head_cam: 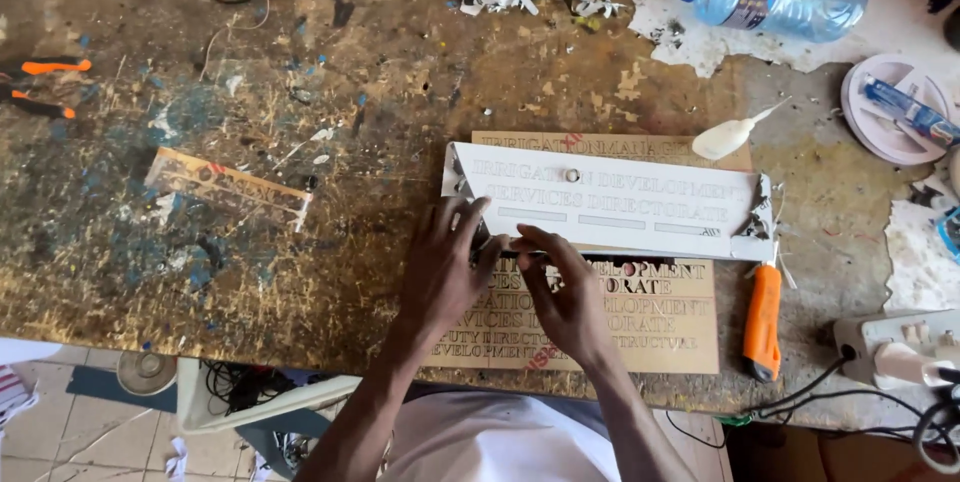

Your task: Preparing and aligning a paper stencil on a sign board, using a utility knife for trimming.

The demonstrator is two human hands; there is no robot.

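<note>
White plate [610,204] just beyond both hands

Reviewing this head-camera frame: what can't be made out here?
- What the left hand and right hand pinch at the white sign strip: the fingers hide it.
- Much of the tan lettered board: covered by strip and hands.
- Orange-handled tool: tip hidden by the strip's corner.
- Power strip: cut by right edge.

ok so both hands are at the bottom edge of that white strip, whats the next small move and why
Probably press the white lettered strip flat and nudge its lower edge square. The left hand and right hand both pinch at that edge, where it overlaps the tan lettered board, and the strip sits slightly tilted against the board's text lines.
</note>
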